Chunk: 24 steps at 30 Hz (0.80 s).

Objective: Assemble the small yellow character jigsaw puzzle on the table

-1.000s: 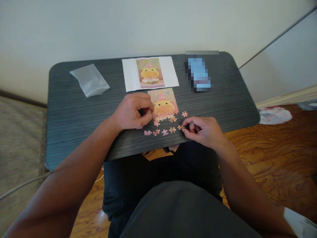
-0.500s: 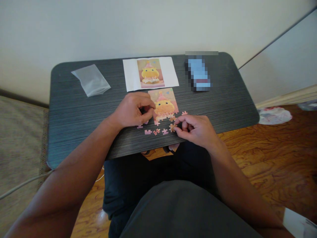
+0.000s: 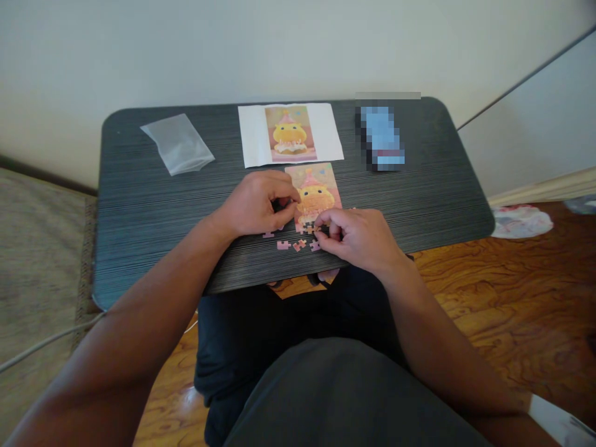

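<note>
Centre frame: my left hand probably steadies the puzzle—finger closure indeterminable; right hand—fingers clamped on a piece.

The puzzle, showing a yellow figure, lies flat, lower edge jagged; loose pink pieces lie near it.

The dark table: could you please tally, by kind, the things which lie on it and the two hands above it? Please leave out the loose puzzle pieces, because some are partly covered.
Transparent bag: 1
Printed sheet: 1
Partly assembled puzzle: 1
Pixelated blue object: 1
Hands: 2 (left hand, right hand)
Total: 6
</note>
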Tool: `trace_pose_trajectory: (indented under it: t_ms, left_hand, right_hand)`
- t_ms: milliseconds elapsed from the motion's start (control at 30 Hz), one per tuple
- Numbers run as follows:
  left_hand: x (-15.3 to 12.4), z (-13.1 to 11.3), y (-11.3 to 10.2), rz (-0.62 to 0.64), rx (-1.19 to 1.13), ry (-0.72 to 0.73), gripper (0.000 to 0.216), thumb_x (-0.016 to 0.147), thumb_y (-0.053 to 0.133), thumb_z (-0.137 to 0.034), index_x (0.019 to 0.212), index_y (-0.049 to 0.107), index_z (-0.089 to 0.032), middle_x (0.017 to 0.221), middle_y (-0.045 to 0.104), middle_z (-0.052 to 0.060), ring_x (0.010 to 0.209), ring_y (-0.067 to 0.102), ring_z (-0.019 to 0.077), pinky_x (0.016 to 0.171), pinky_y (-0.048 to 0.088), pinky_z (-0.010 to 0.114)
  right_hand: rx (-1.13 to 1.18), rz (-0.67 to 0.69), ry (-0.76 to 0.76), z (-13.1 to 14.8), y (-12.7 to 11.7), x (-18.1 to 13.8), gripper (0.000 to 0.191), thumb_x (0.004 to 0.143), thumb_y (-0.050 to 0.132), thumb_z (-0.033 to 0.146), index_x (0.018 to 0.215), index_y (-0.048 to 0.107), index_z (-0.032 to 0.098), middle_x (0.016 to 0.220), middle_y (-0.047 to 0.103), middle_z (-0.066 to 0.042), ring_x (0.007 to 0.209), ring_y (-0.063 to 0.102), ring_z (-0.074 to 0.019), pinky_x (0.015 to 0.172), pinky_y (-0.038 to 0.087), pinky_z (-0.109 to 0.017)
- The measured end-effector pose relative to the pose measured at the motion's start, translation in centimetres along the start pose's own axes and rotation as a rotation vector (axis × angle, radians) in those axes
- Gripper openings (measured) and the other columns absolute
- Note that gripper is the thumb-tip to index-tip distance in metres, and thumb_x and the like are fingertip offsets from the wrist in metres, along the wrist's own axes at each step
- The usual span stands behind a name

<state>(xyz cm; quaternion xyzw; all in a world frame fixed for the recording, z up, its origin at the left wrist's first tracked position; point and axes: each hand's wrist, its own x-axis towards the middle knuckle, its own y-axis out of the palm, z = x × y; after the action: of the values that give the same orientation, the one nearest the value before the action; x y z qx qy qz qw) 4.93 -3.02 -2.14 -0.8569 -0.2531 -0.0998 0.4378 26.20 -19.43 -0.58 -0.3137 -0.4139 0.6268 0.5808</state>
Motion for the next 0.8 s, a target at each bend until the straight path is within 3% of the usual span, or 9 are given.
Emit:
trace_pose_trajectory:
  t_ms: [800]
  left_hand:
    - [0.1, -0.2, 0.0, 0.032, 0.022, 0.025, 0.016, 0.088, 0.063, -0.019, 0.083, 0.078, -0.017, 0.074, 0.066, 0.003, 0.067, 0.06, 0.0149, 0.064, 0.043, 0.031]
  right_hand:
    - [-0.111, 0.074, 0.028, 0.2, -0.4, 1.1, 0.015, 0.097, 0.071, 0.03, 0.108, 0.078, 0.024, 0.078, 0.077, 0.004, 0.066, 0.065, -0.0158, 0.065, 0.033, -0.031]
